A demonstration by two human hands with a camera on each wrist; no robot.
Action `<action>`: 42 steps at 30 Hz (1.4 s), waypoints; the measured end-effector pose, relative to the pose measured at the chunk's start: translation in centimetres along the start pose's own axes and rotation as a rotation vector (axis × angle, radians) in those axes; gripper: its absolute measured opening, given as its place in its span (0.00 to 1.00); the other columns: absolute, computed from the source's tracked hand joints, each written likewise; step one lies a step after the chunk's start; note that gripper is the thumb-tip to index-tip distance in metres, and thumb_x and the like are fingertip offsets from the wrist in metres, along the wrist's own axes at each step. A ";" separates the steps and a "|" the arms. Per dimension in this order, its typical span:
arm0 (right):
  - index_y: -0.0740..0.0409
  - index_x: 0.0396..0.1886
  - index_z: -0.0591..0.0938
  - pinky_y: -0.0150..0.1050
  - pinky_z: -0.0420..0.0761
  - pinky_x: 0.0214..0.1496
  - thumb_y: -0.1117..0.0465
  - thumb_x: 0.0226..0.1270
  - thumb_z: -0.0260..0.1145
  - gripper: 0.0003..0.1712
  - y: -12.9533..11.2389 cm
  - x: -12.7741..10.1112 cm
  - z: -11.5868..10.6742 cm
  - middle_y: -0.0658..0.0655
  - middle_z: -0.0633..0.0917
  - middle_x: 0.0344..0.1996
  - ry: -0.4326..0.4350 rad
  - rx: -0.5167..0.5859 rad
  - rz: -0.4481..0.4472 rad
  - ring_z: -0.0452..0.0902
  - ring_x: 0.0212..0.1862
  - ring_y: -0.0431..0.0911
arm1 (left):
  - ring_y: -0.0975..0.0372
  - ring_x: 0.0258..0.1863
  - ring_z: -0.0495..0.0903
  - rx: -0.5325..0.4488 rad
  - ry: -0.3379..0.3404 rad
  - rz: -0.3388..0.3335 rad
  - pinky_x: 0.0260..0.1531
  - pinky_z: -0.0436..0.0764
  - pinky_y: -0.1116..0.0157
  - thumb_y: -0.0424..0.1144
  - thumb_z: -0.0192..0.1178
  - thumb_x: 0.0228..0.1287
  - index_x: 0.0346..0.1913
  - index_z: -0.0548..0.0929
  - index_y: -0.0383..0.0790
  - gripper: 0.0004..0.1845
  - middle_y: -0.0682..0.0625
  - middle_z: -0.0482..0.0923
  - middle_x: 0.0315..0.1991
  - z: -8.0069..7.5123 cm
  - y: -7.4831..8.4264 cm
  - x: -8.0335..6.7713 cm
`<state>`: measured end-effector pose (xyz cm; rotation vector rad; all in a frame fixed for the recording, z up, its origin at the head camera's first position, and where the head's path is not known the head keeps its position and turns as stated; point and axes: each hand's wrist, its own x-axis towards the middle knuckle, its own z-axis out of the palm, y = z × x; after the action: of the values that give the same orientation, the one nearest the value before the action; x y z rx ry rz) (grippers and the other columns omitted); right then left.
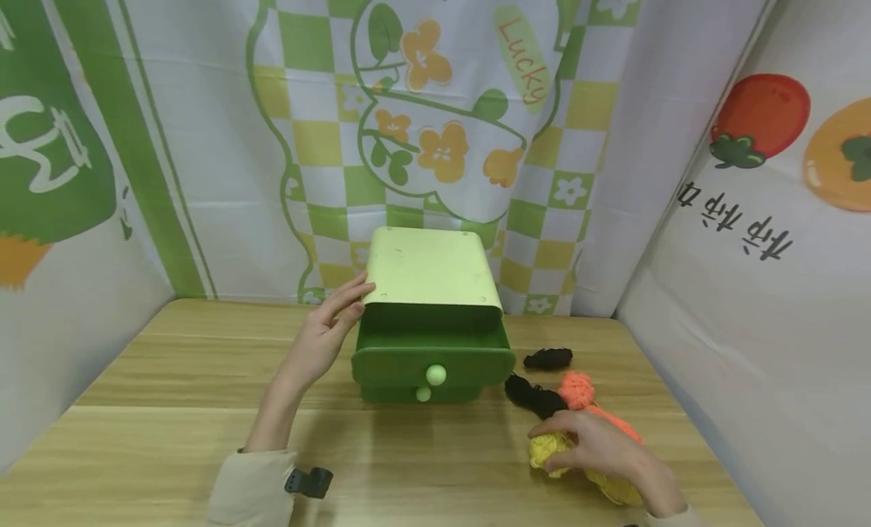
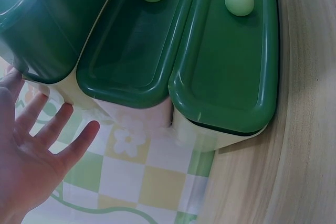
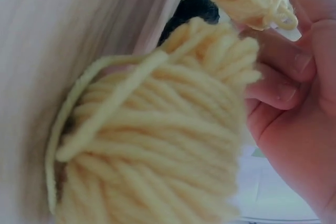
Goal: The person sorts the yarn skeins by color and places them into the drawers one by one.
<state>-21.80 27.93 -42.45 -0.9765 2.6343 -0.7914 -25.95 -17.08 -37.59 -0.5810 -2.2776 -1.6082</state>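
A small cabinet [image 1: 429, 266] with a pale green shell and green drawers stands on the table, its top drawer [image 1: 398, 368] pulled out. My left hand [image 1: 318, 345] touches the cabinet's left side near the top, fingers extended; in the left wrist view the fingers spread beside the drawers. At the right, my right hand [image 1: 602, 445] pinches a small yellow yarn ball [image 1: 543, 450] between thumb and fingers. Another yellow yarn bundle [image 3: 157, 124] lies close under that hand, filling much of the right wrist view.
Black yarn [image 1: 534, 397] and a second black bundle [image 1: 548, 358] lie right of the cabinet. Orange yarn [image 1: 577, 391] sits beside them, partly behind the right hand. A printed curtain [image 1: 320, 119] hangs behind the wooden table [image 1: 170, 421].
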 end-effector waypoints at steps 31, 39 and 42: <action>0.41 0.54 0.84 0.25 0.76 0.38 0.51 0.57 0.75 0.23 -3.4 1.0 -1.7 0.39 0.85 0.43 0.308 -0.262 -0.380 0.77 0.40 0.31 | 0.56 0.77 0.55 -0.011 0.002 -0.010 0.66 0.63 0.36 0.47 0.48 0.79 0.70 0.72 0.58 0.20 0.63 0.56 0.77 0.1 0.0 0.0; 0.46 0.53 0.85 0.18 0.72 0.36 0.53 0.57 0.76 0.22 -5.2 1.7 -2.2 0.42 0.85 0.43 0.347 -0.300 -0.482 0.75 0.36 0.29 | 0.57 0.78 0.54 -0.023 -0.001 -0.010 0.67 0.63 0.37 0.47 0.48 0.79 0.70 0.72 0.59 0.20 0.61 0.56 0.78 0.1 0.0 0.1; 0.47 0.52 0.85 0.18 0.72 0.36 0.54 0.57 0.76 0.22 -5.8 2.0 -2.4 0.43 0.85 0.43 0.362 -0.321 -0.513 0.76 0.35 0.29 | 0.57 0.78 0.54 -0.028 -0.001 -0.008 0.68 0.62 0.37 0.47 0.48 0.79 0.70 0.72 0.58 0.20 0.61 0.56 0.78 0.1 -0.1 0.1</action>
<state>-21.12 23.96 -37.26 -1.7992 2.9099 -0.7054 -26.08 -16.96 -37.62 -0.5800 -2.2646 -1.6461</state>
